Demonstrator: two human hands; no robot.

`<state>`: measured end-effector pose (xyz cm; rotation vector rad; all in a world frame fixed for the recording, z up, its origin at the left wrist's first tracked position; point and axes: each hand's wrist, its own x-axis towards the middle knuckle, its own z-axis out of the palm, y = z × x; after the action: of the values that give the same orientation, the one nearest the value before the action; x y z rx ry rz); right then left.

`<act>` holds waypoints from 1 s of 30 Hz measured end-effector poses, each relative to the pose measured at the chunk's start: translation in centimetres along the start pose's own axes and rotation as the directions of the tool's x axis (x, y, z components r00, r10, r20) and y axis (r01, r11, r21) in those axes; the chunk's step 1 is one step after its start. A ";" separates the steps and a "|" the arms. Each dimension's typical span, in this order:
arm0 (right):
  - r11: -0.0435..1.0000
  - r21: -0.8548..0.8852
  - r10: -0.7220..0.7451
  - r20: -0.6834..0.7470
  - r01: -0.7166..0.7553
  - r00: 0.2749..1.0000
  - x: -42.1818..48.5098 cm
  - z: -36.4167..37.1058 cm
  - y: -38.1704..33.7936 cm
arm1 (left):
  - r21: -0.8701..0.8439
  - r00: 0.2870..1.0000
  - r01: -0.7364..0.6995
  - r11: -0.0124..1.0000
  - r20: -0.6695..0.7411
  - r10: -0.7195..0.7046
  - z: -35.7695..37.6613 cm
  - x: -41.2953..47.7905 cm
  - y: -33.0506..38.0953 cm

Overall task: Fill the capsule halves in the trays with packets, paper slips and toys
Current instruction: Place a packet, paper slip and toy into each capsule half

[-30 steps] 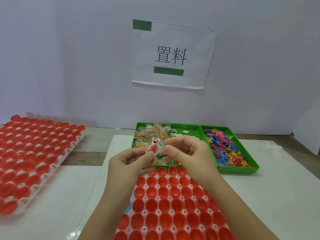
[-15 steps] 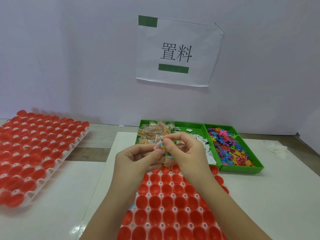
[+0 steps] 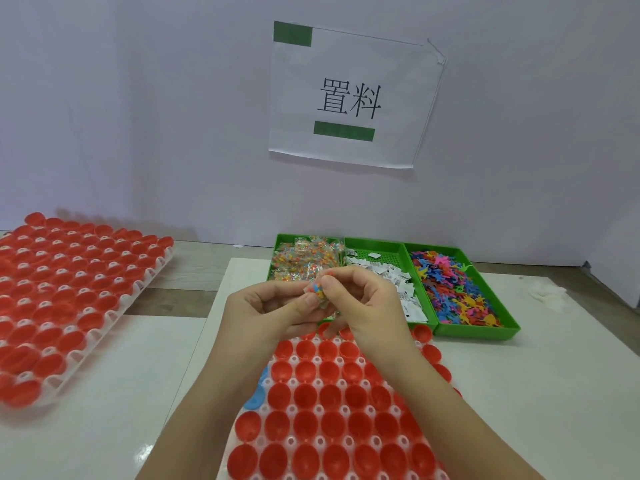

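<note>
- Left hand [image 3: 268, 311] and right hand [image 3: 363, 303]: together pinching one clear packet [image 3: 317, 292] of coloured bits.
- Below them: white tray [image 3: 346, 410] of red capsule halves [image 3: 334, 424].
- Behind: green three-compartment bin [image 3: 474, 332] holding packets, paper slips [image 3: 398, 282], toys [image 3: 453, 289].
- Far left: second tray [image 3: 114, 310].

- Red plastic capsule halves [image 3: 332, 427]: open side up, rowed in white moulded tray [image 3: 344, 409], centre; second tray [image 3: 104, 327] at left.
- Clear packets of coloured bits [image 3: 304, 261], white paper slips [image 3: 391, 278], multicoloured plastic toys [image 3: 453, 289]: heaped in separate compartments of green bin [image 3: 478, 332].
- One clear packet [image 3: 317, 292]: pinched between left hand [image 3: 263, 313] and right hand [image 3: 367, 306].

White wall sign [image 3: 349, 98] w/ "置料", slip print unreadable
</note>
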<state>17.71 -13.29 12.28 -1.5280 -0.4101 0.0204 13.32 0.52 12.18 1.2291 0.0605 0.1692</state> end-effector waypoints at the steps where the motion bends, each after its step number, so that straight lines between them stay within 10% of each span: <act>1: 1.000 0.012 0.008 0.008 -0.008 1.000 0.0 -0.1 0.0 | 0.005 1.000 0.003 1.000 0.003 -0.003 0.0 0.0 0.0; 30: 0.996 -0.020 0.091 0.290 -0.089 0.953 1.3 -2.2 -1.8 | 0.187 0.992 -0.105 0.977 0.094 0.089 -1.2 0.2 0.5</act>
<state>19.11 -15.19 14.34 -1.5536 -0.5743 0.3192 13.32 1.87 12.21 1.4311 -0.0590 0.1992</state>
